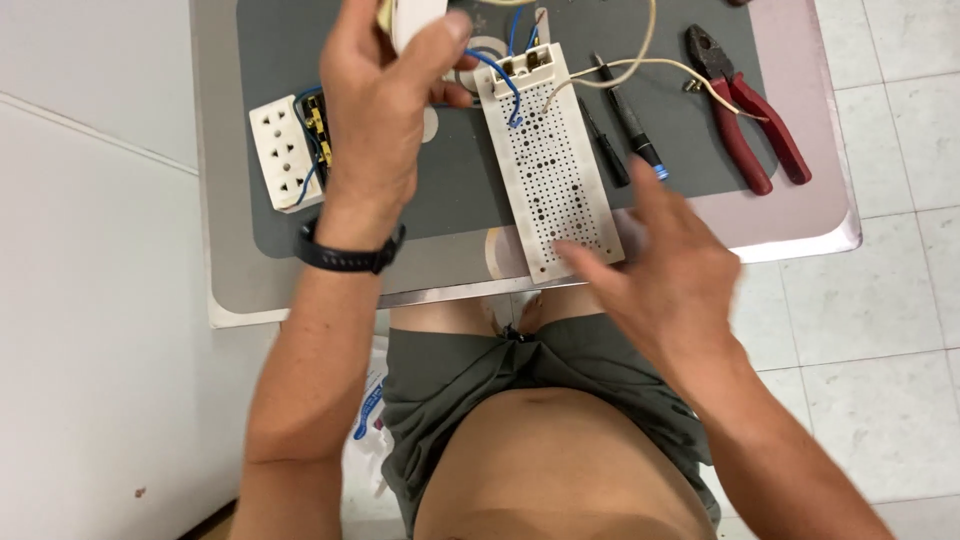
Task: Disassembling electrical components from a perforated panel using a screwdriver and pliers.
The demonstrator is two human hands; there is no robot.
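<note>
My left hand [385, 100] is raised over the dark mat and grips a small white plastic part [412, 20] between thumb and fingers; a black band sits on its wrist. A long white perforated board [555, 170] lies on the mat with blue wires [505, 80] running into its far end. My right hand [660, 270] hovers, blurred, with fingers spread at the board's near end, one fingertip touching its corner. It holds nothing.
A white socket block [283, 150] with exposed wiring lies at the left of the dark mat [450, 190]. Two dark screwdrivers [625, 125] and red-handled pliers [750, 115] lie to the right. A cream cable [640, 60] loops across. The small table [810, 215] stands on white floor tiles.
</note>
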